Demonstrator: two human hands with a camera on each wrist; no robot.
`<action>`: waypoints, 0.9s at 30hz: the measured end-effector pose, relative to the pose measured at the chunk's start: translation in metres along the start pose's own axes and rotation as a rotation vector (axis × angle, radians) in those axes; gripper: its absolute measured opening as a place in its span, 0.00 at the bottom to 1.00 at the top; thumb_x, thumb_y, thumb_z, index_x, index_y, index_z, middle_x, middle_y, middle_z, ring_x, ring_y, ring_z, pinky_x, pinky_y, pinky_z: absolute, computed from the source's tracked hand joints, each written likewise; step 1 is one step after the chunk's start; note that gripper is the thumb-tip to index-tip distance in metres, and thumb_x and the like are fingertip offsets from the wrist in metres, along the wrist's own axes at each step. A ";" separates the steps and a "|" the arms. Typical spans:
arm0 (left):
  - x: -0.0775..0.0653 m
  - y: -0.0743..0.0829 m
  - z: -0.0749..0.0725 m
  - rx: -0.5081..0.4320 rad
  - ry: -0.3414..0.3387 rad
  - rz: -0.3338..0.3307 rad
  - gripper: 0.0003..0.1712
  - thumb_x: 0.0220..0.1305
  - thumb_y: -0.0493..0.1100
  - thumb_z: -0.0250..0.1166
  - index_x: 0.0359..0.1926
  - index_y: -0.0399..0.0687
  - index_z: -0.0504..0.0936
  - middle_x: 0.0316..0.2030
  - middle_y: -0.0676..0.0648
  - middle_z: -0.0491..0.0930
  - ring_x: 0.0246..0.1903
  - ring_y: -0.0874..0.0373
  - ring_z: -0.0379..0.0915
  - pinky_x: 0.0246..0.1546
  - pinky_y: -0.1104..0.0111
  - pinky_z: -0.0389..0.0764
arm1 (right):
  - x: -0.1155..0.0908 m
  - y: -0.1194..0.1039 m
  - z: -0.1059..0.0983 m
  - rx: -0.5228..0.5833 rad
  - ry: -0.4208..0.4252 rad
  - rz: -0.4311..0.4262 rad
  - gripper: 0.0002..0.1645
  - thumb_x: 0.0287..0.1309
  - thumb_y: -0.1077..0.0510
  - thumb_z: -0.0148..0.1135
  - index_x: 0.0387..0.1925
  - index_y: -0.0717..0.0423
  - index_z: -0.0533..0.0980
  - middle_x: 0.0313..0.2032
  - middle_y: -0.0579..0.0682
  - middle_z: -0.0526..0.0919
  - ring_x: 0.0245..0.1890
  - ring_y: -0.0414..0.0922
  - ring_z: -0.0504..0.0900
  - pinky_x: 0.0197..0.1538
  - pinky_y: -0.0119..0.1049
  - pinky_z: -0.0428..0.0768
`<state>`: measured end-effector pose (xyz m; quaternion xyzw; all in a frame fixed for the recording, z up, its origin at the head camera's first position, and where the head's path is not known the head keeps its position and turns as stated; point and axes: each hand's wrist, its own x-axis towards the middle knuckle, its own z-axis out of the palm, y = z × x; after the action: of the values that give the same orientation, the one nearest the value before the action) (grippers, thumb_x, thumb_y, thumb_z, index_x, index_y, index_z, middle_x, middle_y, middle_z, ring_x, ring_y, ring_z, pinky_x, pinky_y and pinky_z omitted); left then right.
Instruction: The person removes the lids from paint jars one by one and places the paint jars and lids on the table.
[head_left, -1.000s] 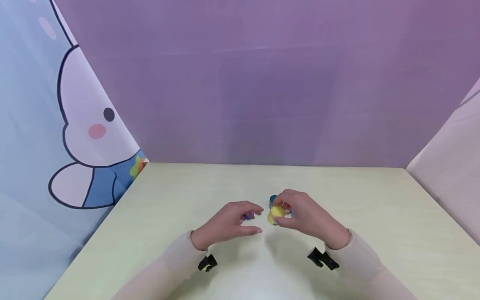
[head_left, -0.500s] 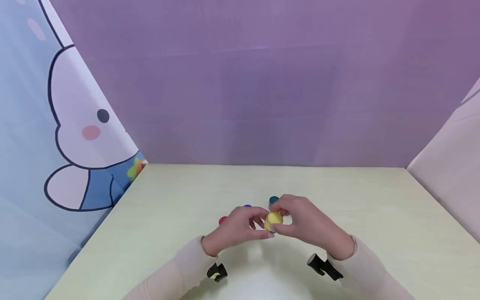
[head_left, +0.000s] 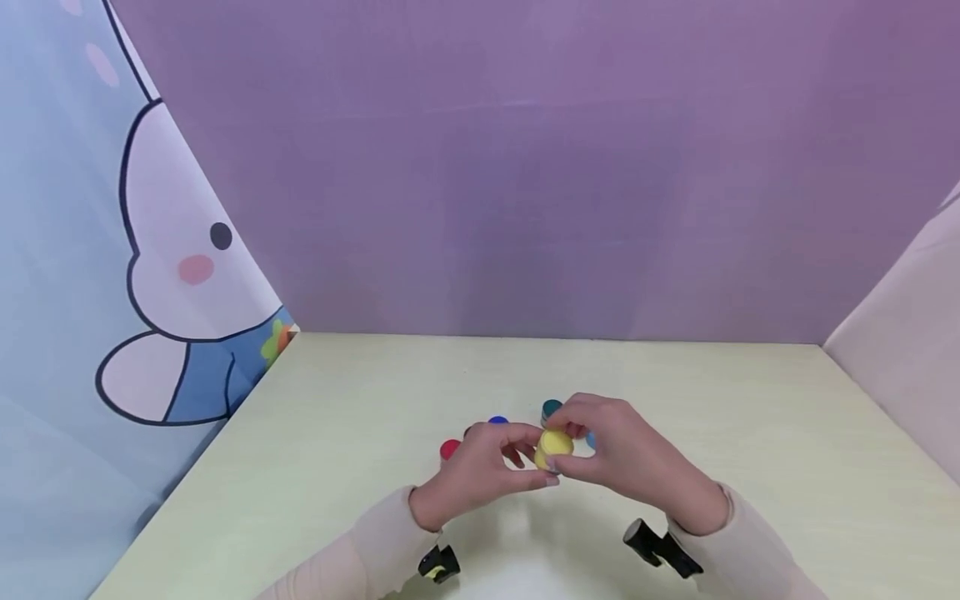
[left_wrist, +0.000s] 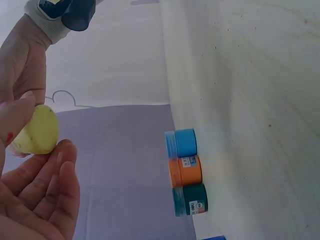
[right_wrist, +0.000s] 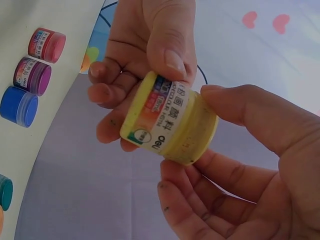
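A small yellow paint jar point(head_left: 553, 450) is held above the table between both hands. My left hand point(head_left: 483, 462) grips its labelled body, with the thumb laid across the label in the right wrist view. My right hand point(head_left: 622, 442) pinches the yellow lid end between thumb and fingers. Seen from the right wrist, the jar point(right_wrist: 162, 122) lies tilted on its side and its lid looks in place. In the left wrist view the yellow jar point(left_wrist: 44, 131) partly hides behind the left thumb.
Beyond the left hand stand red point(right_wrist: 46, 45), purple point(right_wrist: 32, 76) and blue point(right_wrist: 19, 106) paint jars. A light blue jar point(left_wrist: 182, 143), an orange jar point(left_wrist: 185, 171) and a dark green jar point(left_wrist: 190, 200) form a row near the right hand. A purple backdrop point(head_left: 555, 208) rises behind the table.
My left hand has moved right and taken hold of the yellow jar; a second ago it was apart from it. The right hand has brought the jar slightly nearer and kept its grip.
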<state>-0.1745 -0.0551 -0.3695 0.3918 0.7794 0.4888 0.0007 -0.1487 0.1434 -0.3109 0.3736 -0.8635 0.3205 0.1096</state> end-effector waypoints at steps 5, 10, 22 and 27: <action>0.001 0.020 -0.001 -0.047 0.042 -0.005 0.15 0.50 0.42 0.69 0.41 0.50 0.81 0.34 0.56 0.81 0.30 0.65 0.74 0.30 0.70 0.78 | 0.000 -0.004 -0.005 0.010 0.008 0.010 0.13 0.41 0.60 0.69 0.33 0.48 0.76 0.30 0.36 0.73 0.30 0.35 0.72 0.35 0.30 0.76; 0.002 0.044 -0.007 -0.064 0.060 -0.010 0.14 0.49 0.36 0.69 0.40 0.43 0.81 0.33 0.50 0.81 0.29 0.63 0.74 0.30 0.68 0.78 | 0.002 -0.008 -0.008 -0.006 0.013 -0.010 0.13 0.41 0.60 0.69 0.33 0.50 0.76 0.30 0.37 0.73 0.30 0.35 0.72 0.35 0.30 0.75; 0.007 0.030 -0.004 -0.067 0.108 0.094 0.15 0.50 0.37 0.68 0.42 0.44 0.81 0.32 0.52 0.81 0.27 0.66 0.73 0.27 0.70 0.78 | 0.002 -0.006 -0.017 0.016 0.008 -0.109 0.13 0.50 0.60 0.65 0.39 0.51 0.75 0.35 0.39 0.74 0.34 0.35 0.74 0.38 0.31 0.76; 0.008 0.010 0.000 -0.072 0.100 0.130 0.15 0.51 0.44 0.68 0.43 0.51 0.81 0.32 0.58 0.80 0.27 0.66 0.73 0.27 0.70 0.78 | 0.003 -0.004 -0.018 0.056 0.005 -0.164 0.13 0.51 0.61 0.64 0.41 0.51 0.74 0.36 0.39 0.75 0.34 0.35 0.74 0.38 0.31 0.76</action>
<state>-0.1740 -0.0477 -0.3590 0.4164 0.7333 0.5346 -0.0560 -0.1488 0.1515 -0.2941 0.4453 -0.8205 0.3352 0.1270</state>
